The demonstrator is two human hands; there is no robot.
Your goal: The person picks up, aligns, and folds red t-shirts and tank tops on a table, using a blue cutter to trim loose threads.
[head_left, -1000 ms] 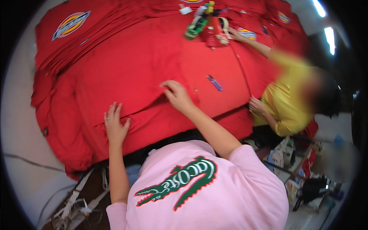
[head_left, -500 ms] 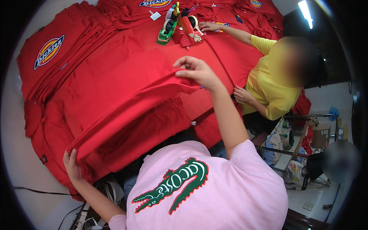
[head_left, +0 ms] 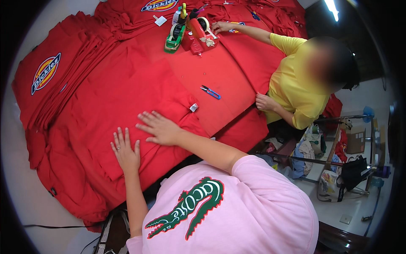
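Note:
A plain red garment [head_left: 139, 93] lies spread on the table in front of me, with a small white label [head_left: 193, 107] near its right corner. My left hand [head_left: 127, 152] rests flat on its near part, fingers stretched, a ring on one finger. Beside it, my right hand [head_left: 160, 128] also presses flat on the cloth, fingers apart. Neither hand grips anything. To the right of the garment, blue-handled thread snips [head_left: 210, 92] lie on the red tabletop [head_left: 203, 70].
A stack of red garments with a printed badge [head_left: 45, 73] stands at left. At the back are a green tape dispenser [head_left: 174, 39] and a red tape dispenser [head_left: 196, 31]. On the right, a co-worker in a yellow shirt [head_left: 292, 80] touches red cloth. Shelving [head_left: 321, 161] holds bags and a box.
Both hands have let go of the raised garment edge and come together flat on the cloth, which now lies down. The snips and white label have come into sight.

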